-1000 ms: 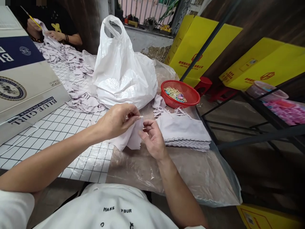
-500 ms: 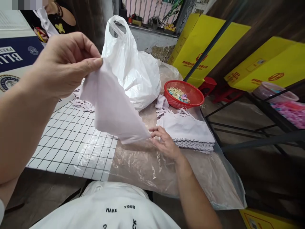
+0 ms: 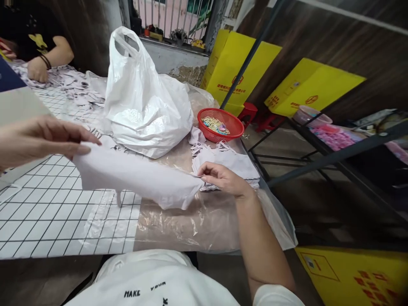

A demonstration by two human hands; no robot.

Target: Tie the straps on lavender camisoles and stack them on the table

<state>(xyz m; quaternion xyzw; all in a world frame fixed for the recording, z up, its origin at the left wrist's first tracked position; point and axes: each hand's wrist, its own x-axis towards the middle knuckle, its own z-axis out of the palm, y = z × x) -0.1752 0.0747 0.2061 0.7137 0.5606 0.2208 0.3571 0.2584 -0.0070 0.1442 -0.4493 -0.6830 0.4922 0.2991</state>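
Cloth (image 3: 137, 175), pale: suspended above table (image 3: 191, 238), one end pinched by left hand (image 3: 47, 138), opposite end by right hand (image 3: 225, 178).

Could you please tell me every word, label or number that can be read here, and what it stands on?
"MAKE YOUR": white shirt; letters below are cut off.
Left yellow box: red print, too small to read.
Upper right yellow box: red print, too small.
Lower yellow box: red print, too blurred.
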